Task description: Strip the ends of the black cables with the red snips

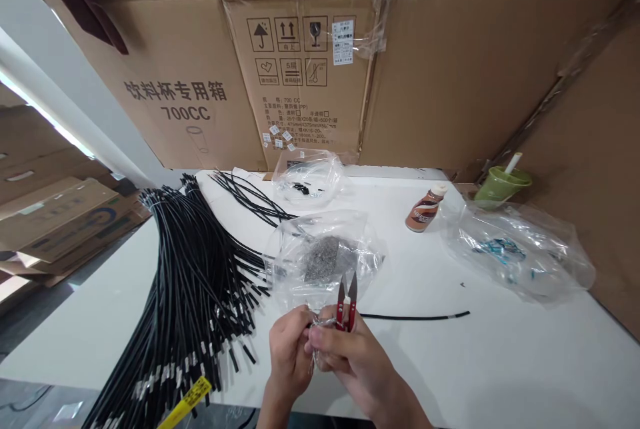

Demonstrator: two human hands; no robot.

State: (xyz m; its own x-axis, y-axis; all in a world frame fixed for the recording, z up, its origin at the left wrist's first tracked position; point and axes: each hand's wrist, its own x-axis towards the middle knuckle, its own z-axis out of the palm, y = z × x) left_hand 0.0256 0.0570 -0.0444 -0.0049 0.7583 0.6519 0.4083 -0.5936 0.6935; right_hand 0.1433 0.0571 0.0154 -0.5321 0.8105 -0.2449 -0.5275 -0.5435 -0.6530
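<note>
Over the table's front edge, my left hand (291, 354) is closed, its fingertips pinching a small tangle of thin silvery strands (323, 324). My right hand (350, 352) is pressed up against it, fingers curled, with red-handled thread snips (346, 306) in its grip. The snips' blades point up and stand apart. The thumb of my right hand also lies on the strands, and some hang down between both hands. Just beyond is a clear plastic bag (363, 232) holding a grey, fine-grained heap (323, 259). One black cable (415, 316) emerges from behind my right hand toward the right.
A big bundle of black cables (185, 282) covers the left, with a yellow strip (186, 404) at its end. Behind stands another clear bag (313, 179). Rightward are a brown bottle (424, 210), a green cup (503, 184) and a bag with blue-green pieces (505, 252). Cardboard (450, 82) walls the back.
</note>
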